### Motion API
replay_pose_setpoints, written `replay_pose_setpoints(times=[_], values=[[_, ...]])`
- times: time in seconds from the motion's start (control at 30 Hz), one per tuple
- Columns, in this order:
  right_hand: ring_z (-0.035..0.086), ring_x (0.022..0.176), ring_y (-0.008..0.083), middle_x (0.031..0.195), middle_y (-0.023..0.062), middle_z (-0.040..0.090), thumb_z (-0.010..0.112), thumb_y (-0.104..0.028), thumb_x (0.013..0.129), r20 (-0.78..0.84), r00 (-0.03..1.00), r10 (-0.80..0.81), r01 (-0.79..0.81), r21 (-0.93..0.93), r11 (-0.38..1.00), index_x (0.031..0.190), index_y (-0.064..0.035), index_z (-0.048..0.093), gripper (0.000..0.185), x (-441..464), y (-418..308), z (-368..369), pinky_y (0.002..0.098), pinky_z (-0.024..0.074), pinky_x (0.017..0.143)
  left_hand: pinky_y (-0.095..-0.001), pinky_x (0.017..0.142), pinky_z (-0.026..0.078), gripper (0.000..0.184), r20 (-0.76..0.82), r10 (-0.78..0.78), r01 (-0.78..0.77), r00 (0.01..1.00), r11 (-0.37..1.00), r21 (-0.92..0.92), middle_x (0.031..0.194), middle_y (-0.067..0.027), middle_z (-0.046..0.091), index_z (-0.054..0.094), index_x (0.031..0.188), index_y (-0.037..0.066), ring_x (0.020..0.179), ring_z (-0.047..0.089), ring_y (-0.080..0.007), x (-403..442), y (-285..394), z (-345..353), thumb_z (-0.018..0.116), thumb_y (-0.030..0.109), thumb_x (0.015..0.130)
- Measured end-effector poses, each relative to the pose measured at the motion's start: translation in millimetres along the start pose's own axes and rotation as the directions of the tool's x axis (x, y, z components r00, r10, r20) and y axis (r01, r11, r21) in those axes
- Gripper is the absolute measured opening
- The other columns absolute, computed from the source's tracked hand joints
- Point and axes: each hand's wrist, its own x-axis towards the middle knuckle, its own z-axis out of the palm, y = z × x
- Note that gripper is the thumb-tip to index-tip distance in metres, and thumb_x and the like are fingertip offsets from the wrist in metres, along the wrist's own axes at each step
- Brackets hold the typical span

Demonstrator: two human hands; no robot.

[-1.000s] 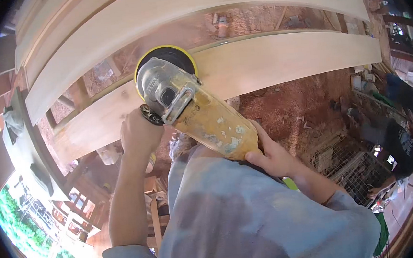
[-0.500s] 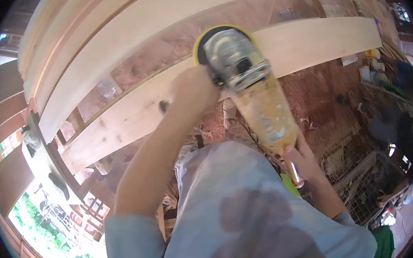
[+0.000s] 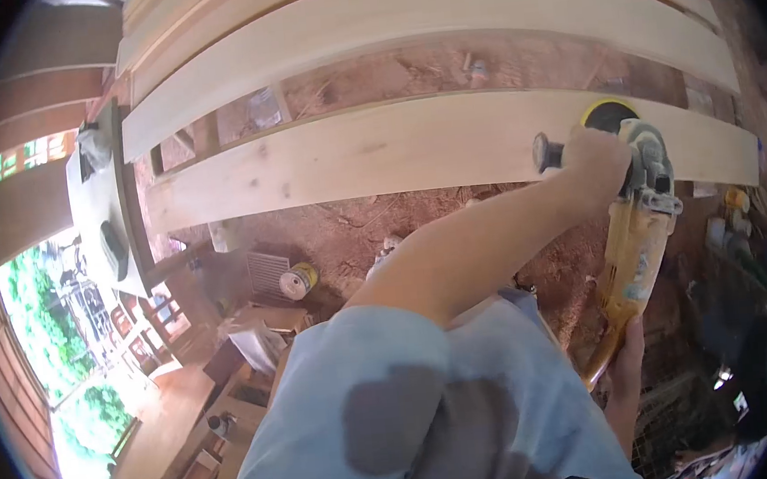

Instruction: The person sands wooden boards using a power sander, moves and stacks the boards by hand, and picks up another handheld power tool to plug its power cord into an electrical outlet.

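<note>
A worn yellow angle grinder (image 3: 633,259) with a sanding disc (image 3: 608,114) lies over the right part of a pale wooden plank (image 3: 349,156). My left hand (image 3: 597,161) is closed around the side handle (image 3: 544,152) by the tool's head, and the handle's round end sticks out to the left of my fist. Lower down, my right hand (image 3: 629,359) wraps the rear grip of the grinder, its fingers partly hidden. The yellow-rimmed disc is at the plank's face; my left hand covers part of it. A few dark knots show on the plank's left half.
More pale boards (image 3: 437,11) run parallel behind the plank, with gaps between them. Reddish sawdust covers the ground (image 3: 356,233). A round can (image 3: 298,282) stands below the plank. Wooden furniture (image 3: 167,423) is at lower left, and dark clutter lies at right.
The grinder has moved along the plank to the right, with both hands still on it. My view has shifted, so the can and furniture at lower left now show.
</note>
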Motion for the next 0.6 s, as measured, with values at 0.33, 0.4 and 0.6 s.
replay_pose_setpoints(times=[0.33,0.4,0.6], values=[[0.054,0.120,0.0244,0.137,0.0148,0.049,0.056,-0.030,0.101,0.278,0.951,0.136,-0.043,-0.316,0.948,0.153,-0.0025,0.025,0.066,-3,8,159,0.0386,0.0456,0.102,-0.0473,0.079,0.058,0.022,0.136,-0.448,0.462,0.884,0.882,-0.096,0.094,-0.0183,0.073,0.073,0.100,0.004,0.091,0.072,-0.0360,-176,-154,-100,0.068,0.015,0.082],[0.050,0.127,0.0258,0.143,0.0159,0.046,0.057,-0.030,0.100,0.344,0.931,0.121,-0.052,-0.203,0.978,0.154,-0.0005,0.022,0.071,-11,7,225,0.0385,0.0420,0.106,-0.0481,0.081,0.057,0.024,-0.003,-0.535,0.532,0.845,0.839,-0.115,0.098,-0.0192,0.073,0.073,0.100,0.003,0.095,0.071,-0.0367,-209,-191,-105,0.069,0.017,0.081],[0.041,0.138,0.0246,0.150,0.0153,0.040,0.058,-0.029,0.099,0.469,0.870,0.149,0.058,-0.398,0.915,0.156,-0.0015,0.025,0.071,12,57,317,0.0381,0.0361,0.112,-0.0466,0.083,0.057,0.020,0.047,-0.700,0.699,0.713,0.703,-0.128,0.101,-0.0167,0.074,0.073,0.099,0.004,0.098,0.071,-0.0356,-305,-282,-172,0.067,0.013,0.082]])
